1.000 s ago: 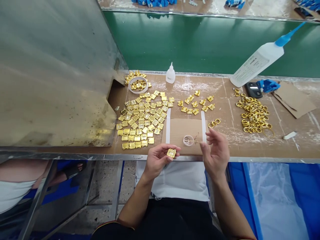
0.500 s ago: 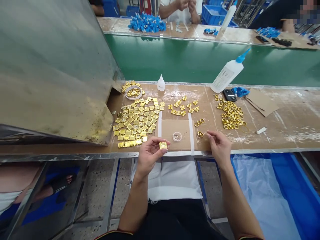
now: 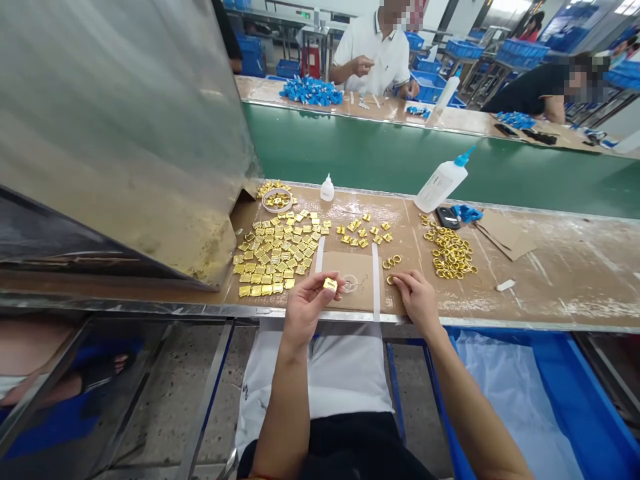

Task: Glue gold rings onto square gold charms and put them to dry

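My left hand (image 3: 303,312) pinches a small, shiny gold square piece (image 3: 330,285) between thumb and fingers, just above the front edge of the bench. My right hand (image 3: 419,301) has its thumb and forefinger closed at the edge of a gold ring (image 3: 389,281) on the cardboard. A few other gold rings (image 3: 392,262) lie just behind it. Between my hands is a shallow clear round dish (image 3: 349,284), partly behind my left fingers. Many gold square pieces (image 3: 270,257) are spread out to the left, and a smaller group (image 3: 356,230) lies behind the dish.
A heap of gold rings (image 3: 450,253) lies to the right. Behind stand a small white bottle (image 3: 327,189) and a tilted large bottle (image 3: 441,185) with a blue nozzle. A metal housing (image 3: 150,133) walls off the left. Across the green belt (image 3: 350,143), people work.
My right hand has come in to the left and its fingertips have reached a ring. The left hand still holds its gold piece, now turned a little. The head view has tilted up.
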`<state>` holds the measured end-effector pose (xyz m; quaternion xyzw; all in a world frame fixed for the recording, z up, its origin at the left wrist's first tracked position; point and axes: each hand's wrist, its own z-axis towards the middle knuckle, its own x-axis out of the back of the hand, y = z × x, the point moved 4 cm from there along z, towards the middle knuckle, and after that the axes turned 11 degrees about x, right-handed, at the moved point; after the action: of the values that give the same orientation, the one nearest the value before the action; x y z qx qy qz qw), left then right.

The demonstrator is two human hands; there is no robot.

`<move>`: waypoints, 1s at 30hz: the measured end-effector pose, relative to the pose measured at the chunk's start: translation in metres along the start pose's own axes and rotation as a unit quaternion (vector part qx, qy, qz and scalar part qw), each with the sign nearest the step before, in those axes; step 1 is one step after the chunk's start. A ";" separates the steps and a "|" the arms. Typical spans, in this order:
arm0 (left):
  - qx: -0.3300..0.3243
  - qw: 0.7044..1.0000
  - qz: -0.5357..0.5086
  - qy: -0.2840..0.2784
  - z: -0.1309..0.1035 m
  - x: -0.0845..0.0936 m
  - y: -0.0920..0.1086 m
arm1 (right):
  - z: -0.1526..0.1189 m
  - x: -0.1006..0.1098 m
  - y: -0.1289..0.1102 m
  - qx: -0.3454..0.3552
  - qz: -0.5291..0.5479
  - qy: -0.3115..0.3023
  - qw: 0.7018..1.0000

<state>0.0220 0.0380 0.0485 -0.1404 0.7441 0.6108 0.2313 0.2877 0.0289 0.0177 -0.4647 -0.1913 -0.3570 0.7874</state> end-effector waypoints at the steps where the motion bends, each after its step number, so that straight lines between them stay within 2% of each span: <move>1: 0.007 1.000 -0.001 -0.005 0.000 0.001 -0.004 | 0.001 0.001 0.001 -0.006 0.002 0.007 1.000; 5: 0.029 0.999 -0.002 -0.042 0.002 -0.002 -0.014 | 0.001 0.008 -0.004 -0.042 0.020 0.054 0.997; 10: 0.083 0.992 -0.001 -0.092 0.007 -0.014 -0.029 | -0.002 0.007 -0.011 -0.135 0.164 0.114 0.971; 15: 0.103 0.990 0.002 -0.092 0.009 -0.011 -0.028 | 0.001 0.003 0.003 -0.195 0.158 0.105 0.962; 21: 0.037 0.995 0.013 -0.094 0.007 -0.002 -0.005 | 0.004 0.012 0.007 -0.227 0.208 0.061 0.949; 23: 0.034 0.995 0.009 -0.098 0.007 -0.004 -0.003 | 0.005 0.014 0.000 -0.250 0.270 0.047 0.929; 27: 0.049 0.994 0.005 -0.098 0.008 -0.010 -0.006 | 0.004 0.013 -0.022 -0.316 0.453 0.035 0.833; 30: 0.056 0.993 -0.008 -0.102 0.007 -0.015 -0.011 | 0.003 0.012 -0.044 -0.320 0.524 0.026 0.789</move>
<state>0.0417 0.0409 0.0463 -0.0700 0.7486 0.5773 0.3186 0.2637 0.0129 0.0527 -0.7096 0.2271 0.0578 0.6645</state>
